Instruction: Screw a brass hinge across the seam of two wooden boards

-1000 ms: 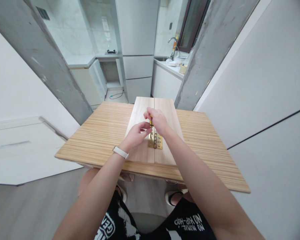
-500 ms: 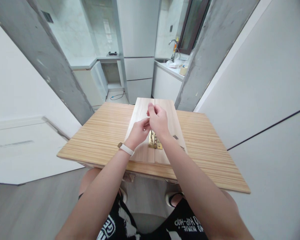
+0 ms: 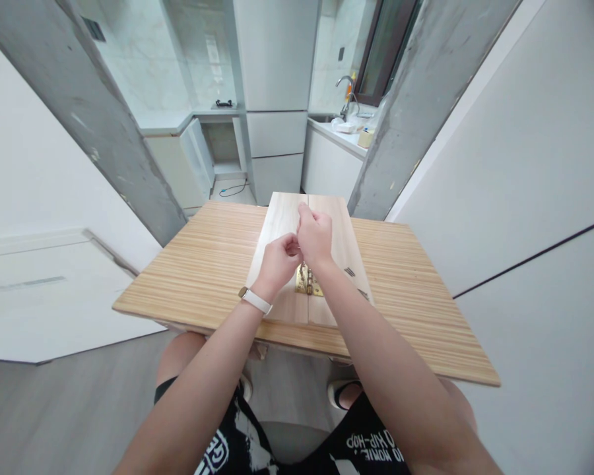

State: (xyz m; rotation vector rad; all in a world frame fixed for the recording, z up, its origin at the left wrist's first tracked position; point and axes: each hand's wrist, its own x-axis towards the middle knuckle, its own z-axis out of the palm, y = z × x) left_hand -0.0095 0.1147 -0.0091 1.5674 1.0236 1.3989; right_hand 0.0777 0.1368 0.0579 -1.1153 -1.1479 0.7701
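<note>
Two pale wooden boards (image 3: 282, 218) lie side by side on the striped wooden table (image 3: 202, 270). A brass hinge (image 3: 307, 282) spans their seam. My right hand (image 3: 315, 234) is curled in a fist just above the hinge, around a screwdriver that the fingers hide almost entirely. My left hand (image 3: 278, 260) presses against it from the left, fingers curled at the tool's lower end over the hinge. A white band (image 3: 255, 301) sits on my left wrist. Two dark screws (image 3: 349, 271) lie on the right board beside my right forearm.
The table's near edge (image 3: 297, 338) is over my knees. Grey concrete pillars (image 3: 103, 138) stand to the left and right beyond the table. Behind them is a kitchen with white cabinets (image 3: 274, 142) and a sink counter (image 3: 344, 132). A white wall (image 3: 525, 165) runs along the right.
Both hands have drawn closer together and shifted slightly right over the hinge. The screwdriver's yellow handle, visible a second ago, is now covered by my right hand. The screws beside my forearm have come into sight.
</note>
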